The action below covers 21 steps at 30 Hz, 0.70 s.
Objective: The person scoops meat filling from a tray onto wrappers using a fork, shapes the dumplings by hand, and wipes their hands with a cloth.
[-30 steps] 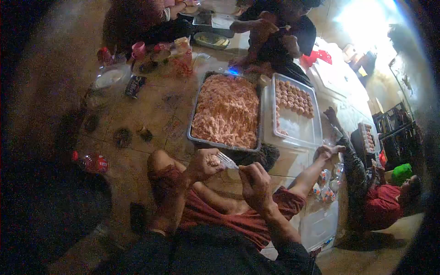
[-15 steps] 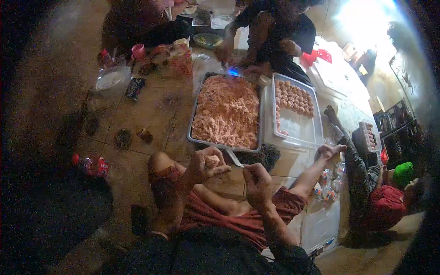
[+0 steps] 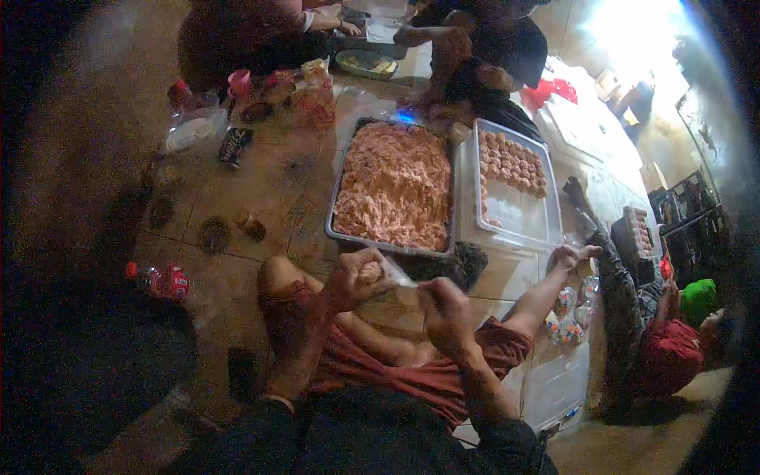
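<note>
My left hand (image 3: 356, 277) is curled around a small lump of pinkish minced meat (image 3: 370, 271), in front of the tray's near edge. My right hand (image 3: 446, 313), closed, grips a flat, pale, blade-like tool (image 3: 402, 279), whose blurred far end is at my left hand's fingers. Just beyond both hands lies a deep rectangular tray (image 3: 388, 245) heaped with minced meat mixture (image 3: 392, 186). To its right stands a clear plastic container (image 3: 518, 222) with rows of small round meat pieces (image 3: 511, 162) at its back and left side.
A cola bottle (image 3: 162, 282) lies at left on the tiled floor. Farther back are a dark packet (image 3: 235, 147), a pink cup (image 3: 239, 82) and a green dish (image 3: 366, 65). People sit opposite; another person in red (image 3: 673, 356) is at right, near an egg-like tray (image 3: 640, 233).
The tool in my right hand has swung leftward, up against the meat in my left hand. Across the tray, the person opposite has drawn an arm back from its far edge.
</note>
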Each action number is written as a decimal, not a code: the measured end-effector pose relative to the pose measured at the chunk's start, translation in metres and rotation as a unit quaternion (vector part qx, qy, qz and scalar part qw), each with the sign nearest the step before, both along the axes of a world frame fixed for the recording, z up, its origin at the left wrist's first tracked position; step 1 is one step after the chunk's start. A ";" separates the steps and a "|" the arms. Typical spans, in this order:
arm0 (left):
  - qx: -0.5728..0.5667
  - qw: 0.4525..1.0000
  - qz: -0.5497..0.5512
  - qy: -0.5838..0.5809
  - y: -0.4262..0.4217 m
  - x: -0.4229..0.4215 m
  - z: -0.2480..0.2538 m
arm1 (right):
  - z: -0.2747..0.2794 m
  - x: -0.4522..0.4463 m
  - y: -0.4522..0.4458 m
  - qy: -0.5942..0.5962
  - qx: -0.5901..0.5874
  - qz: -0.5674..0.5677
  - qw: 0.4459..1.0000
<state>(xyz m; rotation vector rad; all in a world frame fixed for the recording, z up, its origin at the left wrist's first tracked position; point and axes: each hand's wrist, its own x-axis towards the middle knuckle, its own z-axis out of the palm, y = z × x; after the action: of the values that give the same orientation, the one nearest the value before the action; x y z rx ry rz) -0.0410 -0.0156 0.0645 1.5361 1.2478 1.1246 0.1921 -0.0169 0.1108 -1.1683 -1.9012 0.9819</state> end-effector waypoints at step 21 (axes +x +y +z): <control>0.093 0.995 0.020 0.004 0.005 0.001 -0.011 | 0.012 -0.012 0.031 -0.038 0.181 -0.015 0.983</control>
<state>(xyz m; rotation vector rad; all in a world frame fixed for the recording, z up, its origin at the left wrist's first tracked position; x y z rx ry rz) -0.0396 -0.0110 0.0530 1.6590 1.2129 1.2920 0.1802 0.0146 0.1224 -1.0257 -2.0115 0.5490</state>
